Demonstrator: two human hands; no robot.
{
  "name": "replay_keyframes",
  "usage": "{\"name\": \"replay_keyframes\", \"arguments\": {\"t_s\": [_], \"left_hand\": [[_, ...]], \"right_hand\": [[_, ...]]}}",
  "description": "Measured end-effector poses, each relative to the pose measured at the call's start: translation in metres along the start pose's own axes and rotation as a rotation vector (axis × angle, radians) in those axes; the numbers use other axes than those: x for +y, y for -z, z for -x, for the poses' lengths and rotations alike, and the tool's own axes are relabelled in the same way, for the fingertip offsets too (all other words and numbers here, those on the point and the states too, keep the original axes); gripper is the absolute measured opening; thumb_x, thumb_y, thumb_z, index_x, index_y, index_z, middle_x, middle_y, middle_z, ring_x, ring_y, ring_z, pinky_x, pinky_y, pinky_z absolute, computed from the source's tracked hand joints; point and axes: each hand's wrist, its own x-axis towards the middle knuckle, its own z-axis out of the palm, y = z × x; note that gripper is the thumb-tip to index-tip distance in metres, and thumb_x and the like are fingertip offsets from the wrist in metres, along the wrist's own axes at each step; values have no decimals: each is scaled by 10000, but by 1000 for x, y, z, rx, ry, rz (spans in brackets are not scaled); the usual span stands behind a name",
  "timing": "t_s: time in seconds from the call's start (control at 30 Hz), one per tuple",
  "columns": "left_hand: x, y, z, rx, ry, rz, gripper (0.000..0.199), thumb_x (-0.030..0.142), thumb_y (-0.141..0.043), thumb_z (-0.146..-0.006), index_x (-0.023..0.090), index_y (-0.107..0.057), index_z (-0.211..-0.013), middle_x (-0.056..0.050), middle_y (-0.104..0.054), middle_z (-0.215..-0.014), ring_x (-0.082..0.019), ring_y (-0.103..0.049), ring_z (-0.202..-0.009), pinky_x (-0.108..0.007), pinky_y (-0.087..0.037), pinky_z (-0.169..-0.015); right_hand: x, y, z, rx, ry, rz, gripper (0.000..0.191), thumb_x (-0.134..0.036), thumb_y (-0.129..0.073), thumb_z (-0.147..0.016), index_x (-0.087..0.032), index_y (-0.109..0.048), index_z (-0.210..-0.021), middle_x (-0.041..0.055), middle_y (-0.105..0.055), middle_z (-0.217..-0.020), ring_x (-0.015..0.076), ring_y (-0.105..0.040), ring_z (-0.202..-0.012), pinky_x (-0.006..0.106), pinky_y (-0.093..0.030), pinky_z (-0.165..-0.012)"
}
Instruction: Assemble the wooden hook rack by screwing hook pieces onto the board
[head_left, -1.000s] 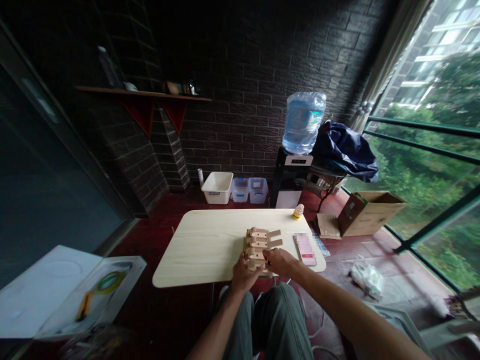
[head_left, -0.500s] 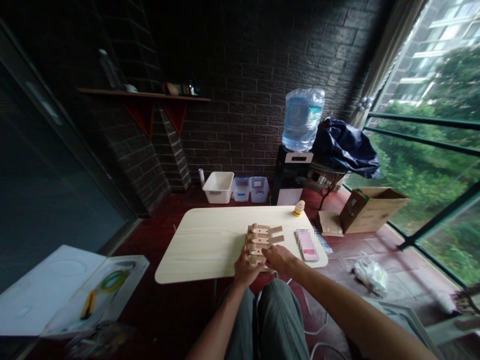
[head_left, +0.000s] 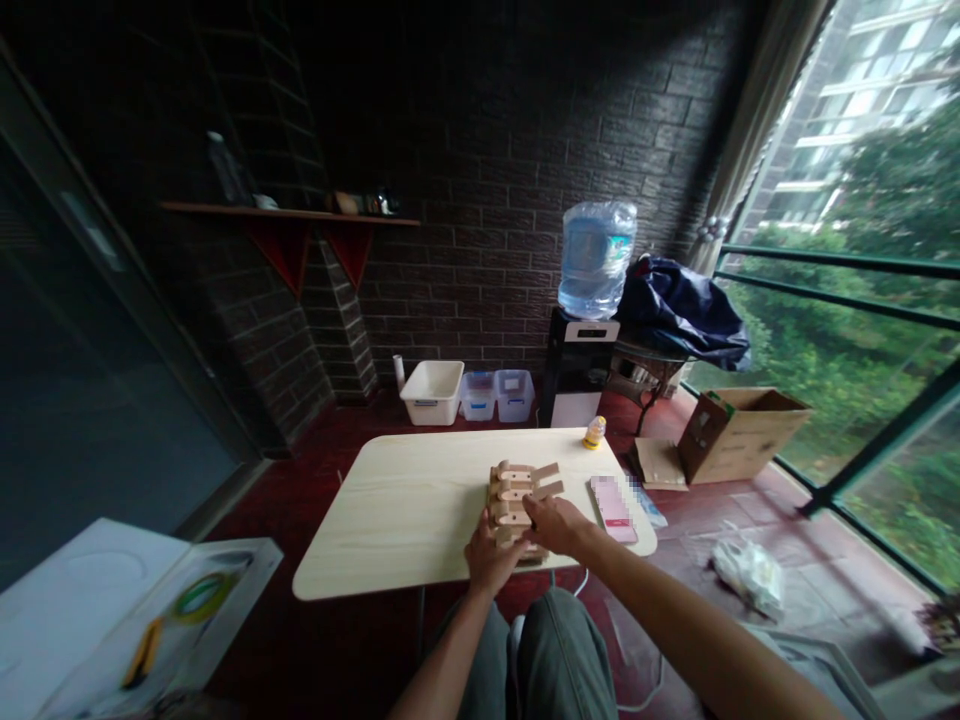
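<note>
A light-brown wooden assembly [head_left: 514, 478] lies near the table's front edge, with several rounded pieces in a row and two flat slats [head_left: 549, 480] slanting out to the right. My left hand [head_left: 491, 558] is closed round its near left side, thumb and fingers against the wood. The curled fingers of my right hand [head_left: 559, 524] are on the assembly's right half, gripping the wood and hiding the nearer slats. Exactly which piece they pinch cannot be made out.
The pale table [head_left: 405, 510] also bears a pink box-like item [head_left: 613, 505], partly pixelated, and a small yellow-capped bottle [head_left: 595, 433]. Beyond it are plastic bins [head_left: 433, 393], a water dispenser [head_left: 581, 360] and a cardboard box [head_left: 739, 432]. An open white case [head_left: 225, 610] is at lower left.
The whole view has shifted, so the table and room sit slightly lower in the picture. Both hands stay on the wooden assembly, with little visible change in their grip.
</note>
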Motion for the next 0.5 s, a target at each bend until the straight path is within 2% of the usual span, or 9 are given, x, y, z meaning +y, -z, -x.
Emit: {"name": "replay_keyframes", "arguments": {"t_s": [0.17,0.33,0.4,0.5], "left_hand": [[13,7,-6,-11,-12,68,1015,486,-825,-716,244,-345,-1577,-135,-621,-1462,-304,-600,-1342,-369,-469,-1078],[13,9,-7,-10,-36,112,951,493,-786,-749,231,-377,-1567,-122,-652,-1430,-298,-605,-1338,-352,-479,-1072],[10,6,-8,8,-45,118,916,502,-753,-776,220,-384,-1565,-124,-656,-1423,-302,-610,-1335,-361,-485,-1075],[7,2,-10,27,-85,146,892,499,-730,-783,243,-385,-1564,-105,-666,-1413,-301,-625,-1319,-373,-510,-1059]], "right_hand": [[14,-10,-7,117,182,3,386,-261,-516,-978,-101,-562,-1327,203,-715,-1177,283,-718,-1002,378,-573,-820],[18,-4,-6,90,157,-126,299,-211,-512,-986,-187,-593,-1273,132,-685,-1239,231,-719,-975,338,-557,-837],[17,-7,-1,150,163,-225,342,-220,-505,-1004,-225,-575,-1340,112,-670,-1287,225,-713,-1009,341,-556,-875],[16,-22,7,324,215,-326,491,-197,-490,-1013,-255,-475,-1500,119,-645,-1358,253,-637,-1208,403,-521,-1026]]}}
